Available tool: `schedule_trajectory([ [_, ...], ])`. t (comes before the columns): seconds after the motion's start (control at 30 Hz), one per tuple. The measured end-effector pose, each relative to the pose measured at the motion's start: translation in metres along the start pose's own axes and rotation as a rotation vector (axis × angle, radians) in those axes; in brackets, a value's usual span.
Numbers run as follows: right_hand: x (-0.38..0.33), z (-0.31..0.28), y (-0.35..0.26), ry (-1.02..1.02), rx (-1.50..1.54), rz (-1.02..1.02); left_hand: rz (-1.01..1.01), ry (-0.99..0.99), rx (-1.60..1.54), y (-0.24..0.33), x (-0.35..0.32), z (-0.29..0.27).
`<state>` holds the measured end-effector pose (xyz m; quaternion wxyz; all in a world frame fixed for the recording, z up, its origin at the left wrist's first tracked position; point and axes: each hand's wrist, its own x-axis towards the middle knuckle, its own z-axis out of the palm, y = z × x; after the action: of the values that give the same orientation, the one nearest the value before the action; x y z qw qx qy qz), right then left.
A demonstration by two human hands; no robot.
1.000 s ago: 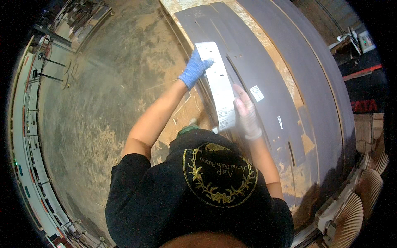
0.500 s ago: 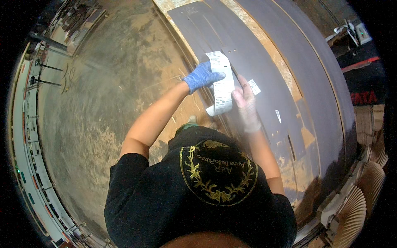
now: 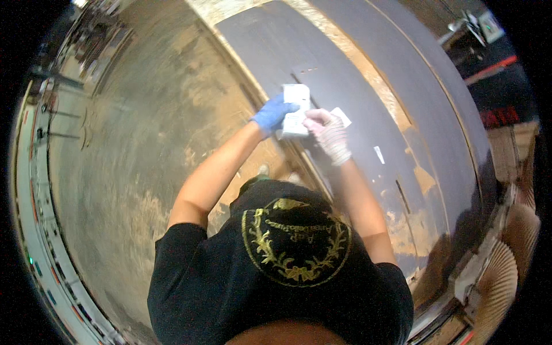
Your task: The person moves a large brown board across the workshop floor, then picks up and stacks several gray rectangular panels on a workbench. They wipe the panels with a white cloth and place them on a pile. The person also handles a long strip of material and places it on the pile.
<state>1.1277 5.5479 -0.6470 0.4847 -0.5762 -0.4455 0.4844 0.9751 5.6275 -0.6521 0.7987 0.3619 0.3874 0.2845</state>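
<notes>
L hand (image 3: 273, 114) & R hand (image 3: 329, 131) side by side, both on folded sheet (image 3: 295, 109) held between them, above the long panel (image 3: 345, 80). Small slip (image 3: 342, 117) on panel just R of R hand; 2nd slip (image 3: 379, 154) farther R, nearer the person. Floor (image 3: 138, 149) to L of L hand. Second panel (image 3: 414, 75) beyond, R of first.

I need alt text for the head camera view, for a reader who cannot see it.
Seen from above, a person's two gloved hands, left hand in blue and right hand in white, hold a folded white sheet over a dark grey panel. The panel lies on a wooden workbench beside a worn concrete floor.
</notes>
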Motion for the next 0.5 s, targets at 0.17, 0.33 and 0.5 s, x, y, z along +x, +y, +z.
schedule_trajectory([
  [0.17,0.005,-0.006,0.027,0.056,-0.113,-0.256,0.135,0.216,0.270,-0.020,0.019,-0.043],
  [0.33,0.020,-0.126,0.040,0.693,-0.160,-0.271,0.114,0.340,-0.018,-0.019,0.011,-0.058],
  [0.5,0.022,-0.237,0.100,0.838,-0.210,0.060,0.135,0.255,-0.102,-0.033,0.011,-0.069],
])
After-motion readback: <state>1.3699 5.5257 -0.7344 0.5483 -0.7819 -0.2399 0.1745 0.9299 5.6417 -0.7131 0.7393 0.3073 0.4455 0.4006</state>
